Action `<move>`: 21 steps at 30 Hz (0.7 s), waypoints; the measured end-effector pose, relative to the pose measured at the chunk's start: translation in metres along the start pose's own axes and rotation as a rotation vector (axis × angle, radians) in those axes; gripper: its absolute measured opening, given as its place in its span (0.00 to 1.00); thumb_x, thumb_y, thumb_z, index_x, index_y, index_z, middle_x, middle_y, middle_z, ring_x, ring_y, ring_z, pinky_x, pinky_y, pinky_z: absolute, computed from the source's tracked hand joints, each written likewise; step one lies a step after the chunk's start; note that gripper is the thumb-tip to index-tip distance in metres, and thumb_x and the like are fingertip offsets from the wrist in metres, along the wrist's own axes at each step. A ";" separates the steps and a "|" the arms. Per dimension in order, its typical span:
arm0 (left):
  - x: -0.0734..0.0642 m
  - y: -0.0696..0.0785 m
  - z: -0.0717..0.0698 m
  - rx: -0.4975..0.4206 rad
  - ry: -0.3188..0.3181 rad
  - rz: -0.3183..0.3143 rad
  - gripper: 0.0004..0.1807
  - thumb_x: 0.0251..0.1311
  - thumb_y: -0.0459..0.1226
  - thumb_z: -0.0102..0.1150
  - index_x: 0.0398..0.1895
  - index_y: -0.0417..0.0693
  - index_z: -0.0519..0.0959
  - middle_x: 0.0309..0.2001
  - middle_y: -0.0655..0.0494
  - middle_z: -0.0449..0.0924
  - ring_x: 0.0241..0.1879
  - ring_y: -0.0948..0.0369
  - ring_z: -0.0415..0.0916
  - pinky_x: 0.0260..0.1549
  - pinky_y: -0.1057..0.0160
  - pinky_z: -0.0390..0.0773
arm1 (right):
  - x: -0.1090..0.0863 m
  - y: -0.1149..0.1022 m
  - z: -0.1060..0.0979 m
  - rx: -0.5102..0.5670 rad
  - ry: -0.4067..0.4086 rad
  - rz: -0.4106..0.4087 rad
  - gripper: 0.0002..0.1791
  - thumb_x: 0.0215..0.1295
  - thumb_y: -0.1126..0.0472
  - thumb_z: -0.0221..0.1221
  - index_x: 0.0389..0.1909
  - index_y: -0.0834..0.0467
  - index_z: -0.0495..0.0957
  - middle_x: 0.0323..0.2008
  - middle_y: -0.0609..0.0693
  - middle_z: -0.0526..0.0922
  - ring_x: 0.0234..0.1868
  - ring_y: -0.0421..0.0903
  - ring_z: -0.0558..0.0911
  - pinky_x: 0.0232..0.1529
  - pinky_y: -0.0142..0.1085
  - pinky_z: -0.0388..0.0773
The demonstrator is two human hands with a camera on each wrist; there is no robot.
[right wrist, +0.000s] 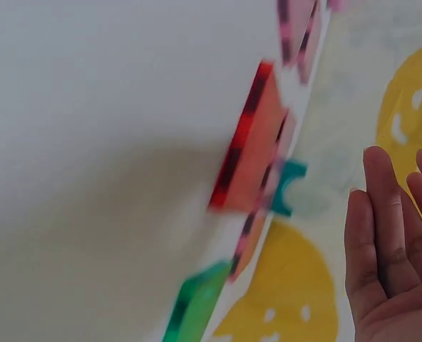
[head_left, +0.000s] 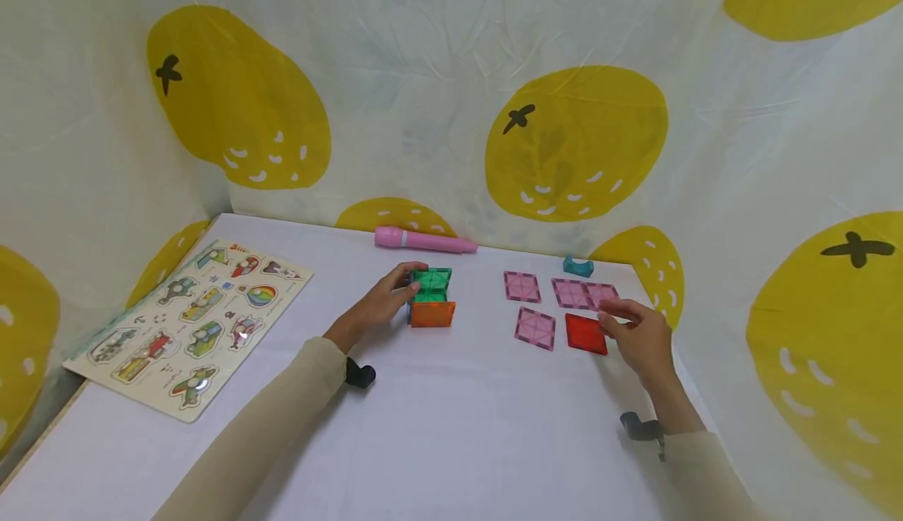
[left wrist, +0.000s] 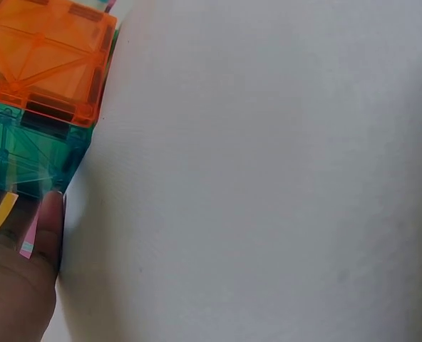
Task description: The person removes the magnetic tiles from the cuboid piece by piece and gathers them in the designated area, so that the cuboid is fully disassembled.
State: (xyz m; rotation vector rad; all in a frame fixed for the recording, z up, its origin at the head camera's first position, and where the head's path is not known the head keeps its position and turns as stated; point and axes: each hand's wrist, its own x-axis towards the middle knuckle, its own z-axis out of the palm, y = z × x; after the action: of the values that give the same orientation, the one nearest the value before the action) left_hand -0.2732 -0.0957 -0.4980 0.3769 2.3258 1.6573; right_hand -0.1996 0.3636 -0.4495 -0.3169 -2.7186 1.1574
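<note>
My left hand holds the left side of a small structure of see-through magnetic tiles, thumb and fingers at its edge. Green tiles show inside it and an orange tile forms its front. Up close in the left wrist view, fingers touch a teal tile beside the orange one. My right hand hovers near a red tile, fingers loosely bent. The right wrist view shows those fingers apart from the tiles, with a green tile low in that view.
Several pink tiles lie around the red one. Behind them stands a teal notched piece. A pink pen-shaped object lies along the back by the patterned curtain. At left is a picture puzzle board.
</note>
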 end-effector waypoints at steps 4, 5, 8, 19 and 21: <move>0.000 -0.001 -0.001 -0.016 -0.003 0.013 0.23 0.82 0.50 0.50 0.75 0.78 0.66 0.80 0.55 0.62 0.81 0.45 0.58 0.79 0.32 0.56 | -0.003 -0.024 0.022 0.028 -0.072 -0.074 0.21 0.77 0.49 0.64 0.65 0.50 0.82 0.62 0.55 0.85 0.52 0.54 0.85 0.40 0.23 0.84; 0.000 -0.001 -0.001 -0.022 -0.001 0.015 0.22 0.82 0.49 0.51 0.75 0.77 0.67 0.80 0.55 0.63 0.81 0.45 0.58 0.80 0.33 0.57 | -0.004 -0.030 0.028 0.044 -0.099 -0.091 0.20 0.76 0.50 0.65 0.65 0.50 0.83 0.62 0.54 0.85 0.52 0.55 0.84 0.40 0.26 0.85; 0.000 -0.002 -0.001 -0.039 0.002 0.024 0.22 0.82 0.49 0.51 0.75 0.74 0.67 0.80 0.55 0.63 0.81 0.44 0.58 0.80 0.33 0.56 | -0.008 -0.049 0.047 0.083 -0.180 -0.153 0.19 0.75 0.53 0.67 0.63 0.50 0.83 0.61 0.54 0.86 0.51 0.56 0.85 0.42 0.29 0.86; 0.001 -0.003 0.002 -0.114 0.022 0.031 0.21 0.83 0.45 0.50 0.74 0.70 0.70 0.79 0.55 0.65 0.79 0.45 0.62 0.80 0.36 0.58 | -0.018 -0.100 0.122 0.185 -0.389 -0.323 0.18 0.69 0.56 0.71 0.59 0.47 0.86 0.58 0.55 0.89 0.54 0.49 0.89 0.55 0.43 0.89; 0.001 -0.003 0.003 -0.127 0.024 0.033 0.21 0.83 0.44 0.50 0.74 0.71 0.70 0.79 0.56 0.65 0.79 0.46 0.63 0.80 0.36 0.59 | -0.019 -0.106 0.133 0.191 -0.404 -0.343 0.19 0.69 0.57 0.71 0.60 0.48 0.86 0.58 0.55 0.89 0.55 0.49 0.89 0.57 0.45 0.88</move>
State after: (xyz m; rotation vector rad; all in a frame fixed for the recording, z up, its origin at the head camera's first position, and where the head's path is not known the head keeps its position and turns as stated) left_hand -0.2731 -0.0939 -0.5020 0.3732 2.2273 1.8236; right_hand -0.2261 0.1954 -0.4648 0.4397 -2.7887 1.4862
